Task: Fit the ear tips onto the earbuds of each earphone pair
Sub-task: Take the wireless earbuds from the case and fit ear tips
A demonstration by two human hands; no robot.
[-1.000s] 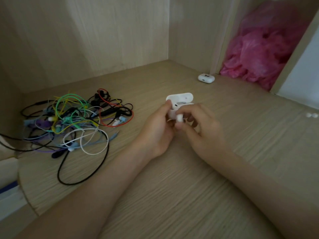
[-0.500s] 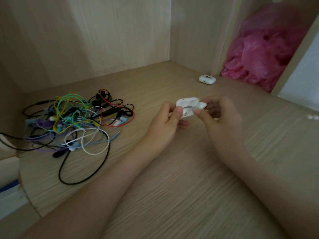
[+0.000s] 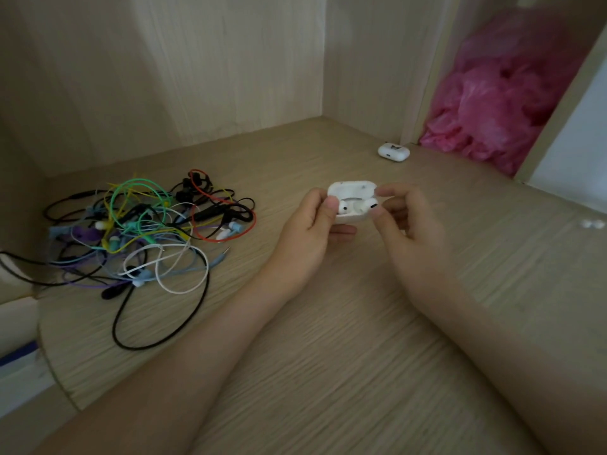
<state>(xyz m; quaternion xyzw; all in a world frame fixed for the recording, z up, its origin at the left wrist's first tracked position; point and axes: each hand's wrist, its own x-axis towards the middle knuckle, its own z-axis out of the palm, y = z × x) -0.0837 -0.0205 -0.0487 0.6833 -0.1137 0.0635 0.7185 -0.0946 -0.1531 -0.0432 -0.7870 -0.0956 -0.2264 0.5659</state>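
My left hand point(image 3: 307, 224) grips a white earbud charging case point(image 3: 351, 201) with its lid up, held just above the wooden surface. Two white earbuds sit in the case, one on the left point(image 3: 344, 206) and one on the right point(image 3: 369, 204). My right hand point(image 3: 404, 218) is at the case's right side, thumb and forefinger pinching the right earbud. A tangled heap of coloured wired earphones point(image 3: 138, 231) lies to the left. Two small white ear tips point(image 3: 593, 223) lie at the far right.
A second white case point(image 3: 393, 152), closed, rests near the back corner. A pink plastic bag point(image 3: 499, 103) fills the recess at the back right. Wooden walls enclose the surface at the back and left.
My right hand went from in front of the case to its right side, and the earbud it held now sits in the case's right slot. The case turned so its inside shows.
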